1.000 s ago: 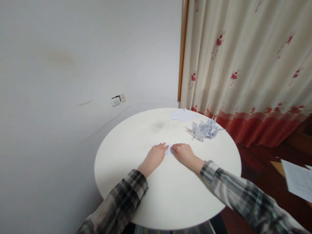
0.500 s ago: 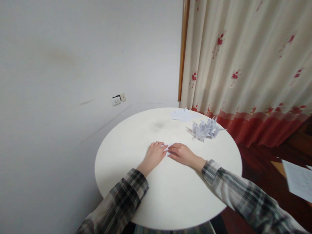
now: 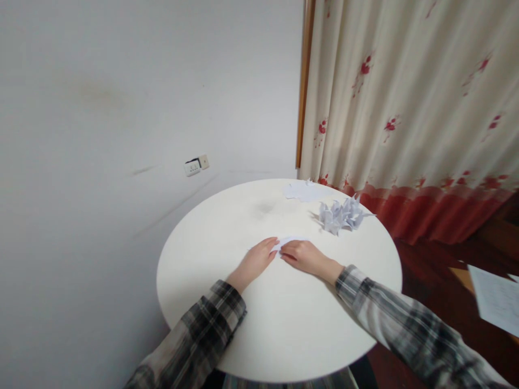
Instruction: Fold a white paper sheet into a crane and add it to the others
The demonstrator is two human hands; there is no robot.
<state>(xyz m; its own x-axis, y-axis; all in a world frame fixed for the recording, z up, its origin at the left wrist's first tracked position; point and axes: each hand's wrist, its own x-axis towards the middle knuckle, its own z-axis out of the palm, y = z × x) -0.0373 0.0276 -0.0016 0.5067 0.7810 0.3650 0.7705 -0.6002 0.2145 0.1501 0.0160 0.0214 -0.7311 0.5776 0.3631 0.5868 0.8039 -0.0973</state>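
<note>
A small white piece of paper lies on the round white table, partly hidden under my fingers. At its left end my left hand grips it, with the thumb close to the index finger. My right hand has its curled fingers closed on the paper from the right. The fingertips of both hands almost meet. Its exact folds are too small to make out.
A cluster of folded white paper cranes stands at the table's right rear. Flat white paper sheets lie at the far edge. Beyond are a wall socket, a flowered curtain and, lower right, a written sheet.
My left hand's fingers have drawn together and moved slightly down. More of the paper shows above my right hand, which has hardly shifted.
</note>
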